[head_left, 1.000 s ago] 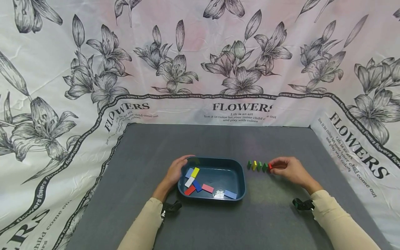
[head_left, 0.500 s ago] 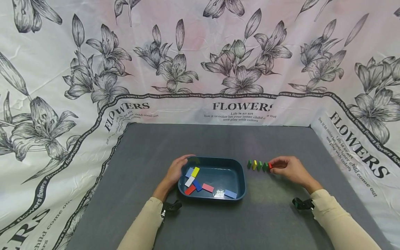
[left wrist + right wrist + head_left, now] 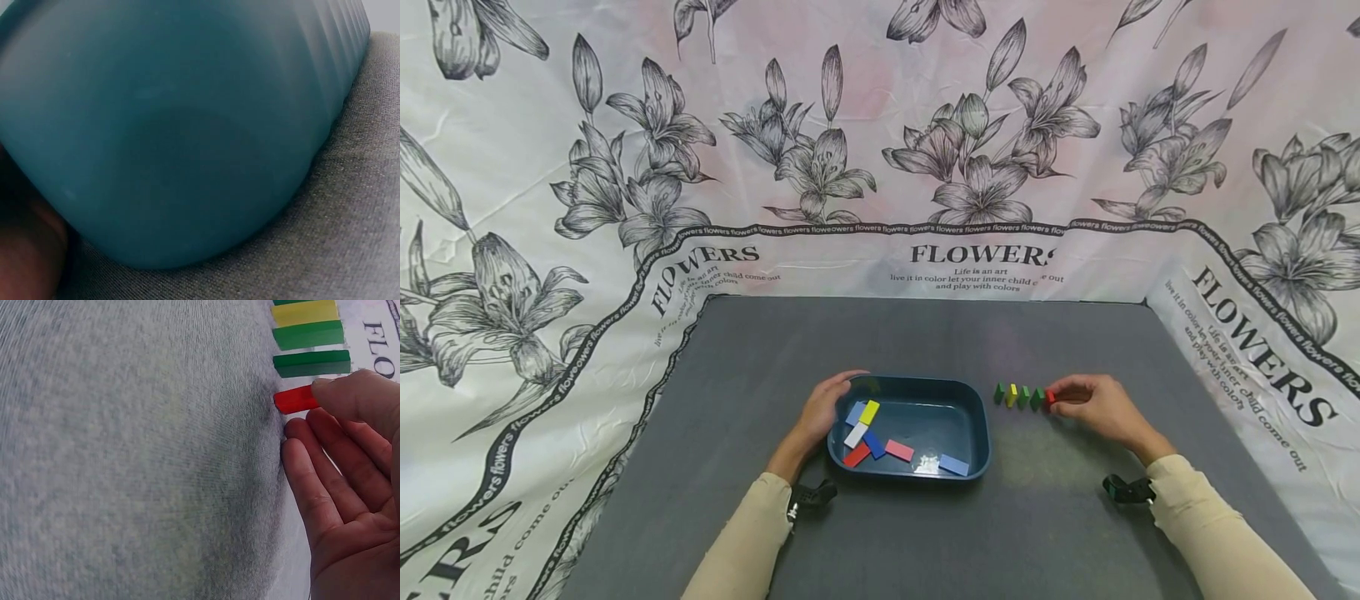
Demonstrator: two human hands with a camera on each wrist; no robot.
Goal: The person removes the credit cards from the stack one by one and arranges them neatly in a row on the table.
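My right hand (image 3: 1097, 407) pinches a red domino block (image 3: 296, 399) between thumb and fingers, its lower end close to the grey cloth. The red block stands at the right end of a short row of upright dominoes, beside a dark green domino (image 3: 312, 364). Further left in that row are another green domino (image 3: 309, 335), a yellow domino (image 3: 306, 313) and one more green one. My left hand (image 3: 818, 417) holds the dark blue tray (image 3: 983, 429) at its far left corner, fingers bent around the outside. In the left wrist view the tray's wall fills most of the picture.
Several loose dominoes lie in the tray: a yellow one (image 3: 868, 413), a white one (image 3: 854, 436), a pink one (image 3: 898, 451), plus red and blue ones. Grey cloth (image 3: 925, 533) covers the table. A flower-printed sheet (image 3: 850, 167) surrounds its back and sides.
Both hands, the tray and the row of dominoes stay practically in place. The view itself shifts very slightly; the red domino remains in the right hand's pinch.
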